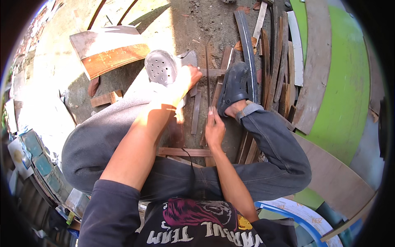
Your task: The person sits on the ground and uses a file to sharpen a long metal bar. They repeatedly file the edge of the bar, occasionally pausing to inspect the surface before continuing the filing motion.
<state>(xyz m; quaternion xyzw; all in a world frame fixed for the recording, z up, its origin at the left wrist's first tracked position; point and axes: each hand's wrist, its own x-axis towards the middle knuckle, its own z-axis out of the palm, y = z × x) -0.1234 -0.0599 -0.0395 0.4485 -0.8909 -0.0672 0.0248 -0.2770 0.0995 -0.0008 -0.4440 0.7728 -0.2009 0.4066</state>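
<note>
Thin dark blade point(207, 57), centre, pointing far, crossing short wooden strip point(216, 72). Right hand point(214, 129) closed round blade's near end; left hand point(191, 77) gripping strip's left end. Just right, dark shoe point(233, 87); farther right, long wooden strips point(283, 55). Step, apparently: working blade across strip. Next move: calls for strip steady, fingers clear.

The left arm point(138, 144) reached far forward and slanted inward to the right, sunlit from forearm to knuckles, with the left hand point(191, 77) curled in a closed grip. The right arm point(233, 177) angled forward and inward to the left, and the right hand point(215, 129), held lower and nearer, had its fingers point(212, 114) drawn together in a pinch pointing ahead.
</note>
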